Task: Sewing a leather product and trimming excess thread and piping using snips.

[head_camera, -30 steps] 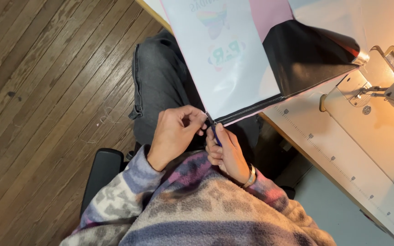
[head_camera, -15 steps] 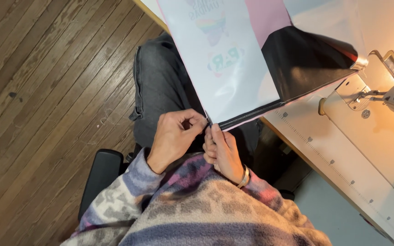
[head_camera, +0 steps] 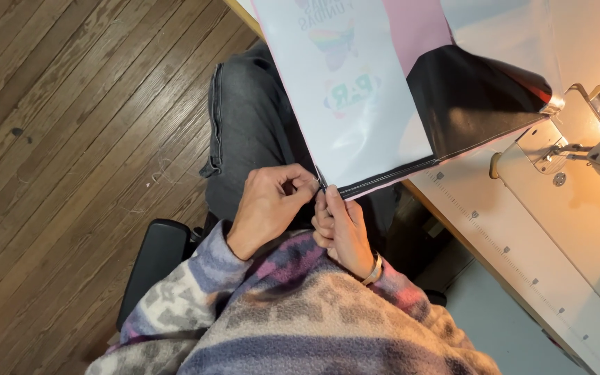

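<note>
So basically everything here hangs off one corner of the fabric panel [head_camera: 355, 118], a big white sheet with a pale printed graphic on it, a pink strip along its far side and a dark edge band running along the bottom. Both hands meet right at the panel's near corner, which sits over the person's lap, well off the table.

Left hand [head_camera: 269, 208] is curled in with thumb and fingertips pinched together at that corner, looks like it's gripping something thin and dark there, maybe the end of the edge band or a small tool, too small to tell which. Right hand [head_camera: 342, 229] is tucked just beside it, fingers pressed together and nipping the same corner from the other side. My guess is two hands that close means fiddly work on the very tip, one steadying while the other picks.

Up from the corner, the panel slopes away to the sewing table [head_camera: 522, 229], and a black fabric piece [head_camera: 473, 104] is folded over it near the sewing machine [head_camera: 592, 153], lamp glowing. Probably the weight resting up there keeps the sheet taut so the corner doesn't flop.

Below the corner are grey jeans [head_camera: 244, 132], a patterned fleece sleeve [head_camera: 210, 271], a black chair arm [head_camera: 154, 257], and wooden floor [head_camera: 71, 139] off to the side.
</note>
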